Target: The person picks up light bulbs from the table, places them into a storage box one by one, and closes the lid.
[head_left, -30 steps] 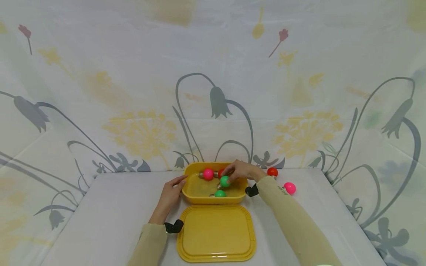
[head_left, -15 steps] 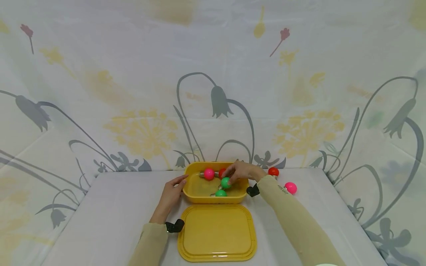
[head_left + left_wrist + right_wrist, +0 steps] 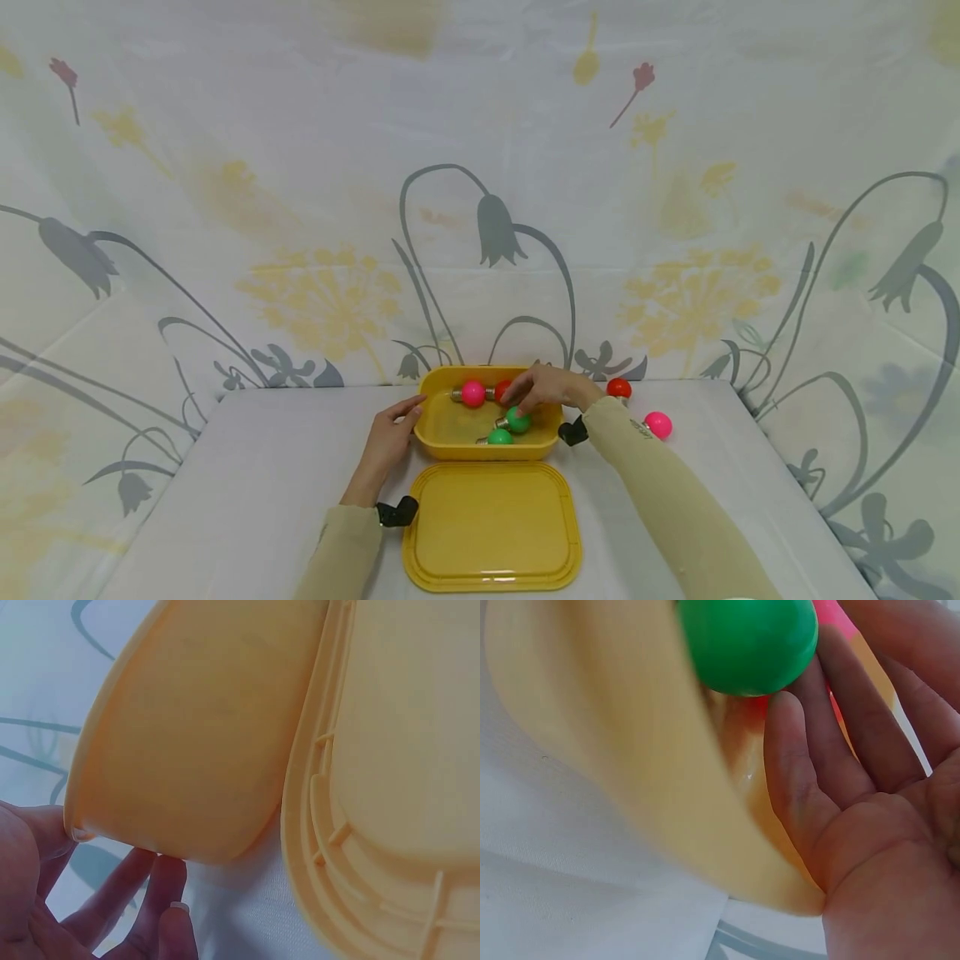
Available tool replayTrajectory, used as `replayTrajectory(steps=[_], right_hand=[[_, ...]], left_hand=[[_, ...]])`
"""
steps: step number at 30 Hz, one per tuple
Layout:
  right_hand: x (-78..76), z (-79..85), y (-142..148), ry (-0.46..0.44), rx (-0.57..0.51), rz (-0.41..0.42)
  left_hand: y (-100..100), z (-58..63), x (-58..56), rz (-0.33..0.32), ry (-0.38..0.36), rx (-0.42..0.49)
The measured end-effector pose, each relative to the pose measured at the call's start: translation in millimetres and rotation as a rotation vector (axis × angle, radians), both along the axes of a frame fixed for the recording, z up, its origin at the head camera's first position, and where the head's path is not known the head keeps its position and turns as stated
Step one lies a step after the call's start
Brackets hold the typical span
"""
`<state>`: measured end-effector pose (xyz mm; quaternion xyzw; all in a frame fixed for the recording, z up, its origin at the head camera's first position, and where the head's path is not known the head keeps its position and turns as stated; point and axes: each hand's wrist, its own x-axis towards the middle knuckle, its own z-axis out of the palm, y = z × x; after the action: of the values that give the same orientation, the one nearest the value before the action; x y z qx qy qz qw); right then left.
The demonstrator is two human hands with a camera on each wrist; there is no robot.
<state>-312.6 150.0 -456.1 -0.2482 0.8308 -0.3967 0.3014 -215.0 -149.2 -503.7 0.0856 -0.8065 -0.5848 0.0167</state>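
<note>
Well, the left hand (image 3: 388, 437) touches the left end of the deep yellow plastic box (image 3: 480, 452), fingers loose and fairly straight. Inside, the right hand (image 3: 551, 386) is by a round green bulb with a metal screw base (image 3: 519, 420); I can't tell if it grips it. That hand partly hides a round red bulb (image 3: 505, 390). The near wall covers the bottom of another green bulb (image 3: 500, 437). On the right, the sleeve (image 3: 637, 475) hides most of the base of a round pink bulb (image 3: 658, 425).
</note>
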Motion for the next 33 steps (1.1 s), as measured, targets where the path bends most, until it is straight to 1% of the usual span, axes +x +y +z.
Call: replayTrajectory(steps=[5,8,15,20,24,28,33], right_hand=[[0.5,0.3,0.8,0.005,-0.005,-0.027],[0.0,-0.6,1.0,0.002,-0.012,-0.049],[-2.2,-4.2,2.0,-0.025,-0.087,-0.063],[-3.8,-6.5,3.5,-0.046,-0.137,-0.071],[-3.9,-6.5,3.2,-0.054,-0.149,-0.084],[-3.0,-6.0,2.9,-0.048,-0.159,-0.075],[-1.8,-8.4,6.9,-0.045,-0.177,-0.087]], left_hand=[[1.9,0.3,0.7,0.007,0.022,-0.001],[3.0,0.7,1.5,0.011,0.033,-0.018],[3.5,-0.1,2.9,0.011,0.055,-0.023],[4.6,-1.2,3.2,0.019,0.059,-0.037],[4.1,-0.3,3.5,0.023,0.064,-0.059],[3.7,0.8,4.9,0.04,0.066,-0.079],[6.6,0.6,6.1,0.056,0.06,-0.066]])
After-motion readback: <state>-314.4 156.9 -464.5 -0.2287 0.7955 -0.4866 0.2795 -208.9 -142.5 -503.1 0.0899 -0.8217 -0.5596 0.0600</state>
